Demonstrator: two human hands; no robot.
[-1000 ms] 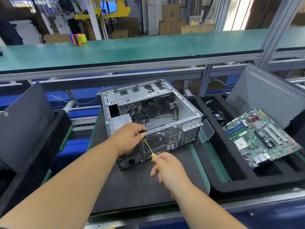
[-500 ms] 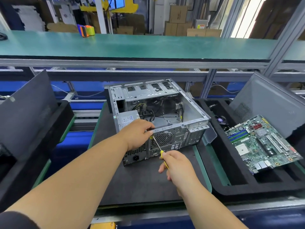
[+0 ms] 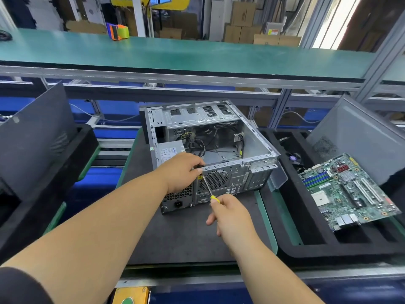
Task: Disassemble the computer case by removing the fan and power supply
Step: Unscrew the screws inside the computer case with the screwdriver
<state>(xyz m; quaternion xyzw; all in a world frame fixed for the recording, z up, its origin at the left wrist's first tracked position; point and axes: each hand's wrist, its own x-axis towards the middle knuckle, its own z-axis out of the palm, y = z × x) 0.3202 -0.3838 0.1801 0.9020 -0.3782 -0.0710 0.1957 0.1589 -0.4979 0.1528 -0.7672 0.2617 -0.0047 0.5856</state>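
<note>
Dark mat at frame centre holds the case (image 3: 219,137); fan (image 3: 215,178) and power supply (image 3: 168,151) remain mounted. My left hand (image 3: 179,171) grips its rim, my right hand (image 3: 233,217) curls around the screwdriver (image 3: 208,187).

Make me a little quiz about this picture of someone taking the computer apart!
1. True or false: the right hand holds the screwdriver by its yellow handle.
2. What does the left hand grip?
A. the motherboard
B. the top rear edge of the computer case
C. a cable
3. Fill in: the screwdriver tip points at the case's rear panel beside the round ____ grille.

Key: 1 true; 2 B; 3 fan.
</note>
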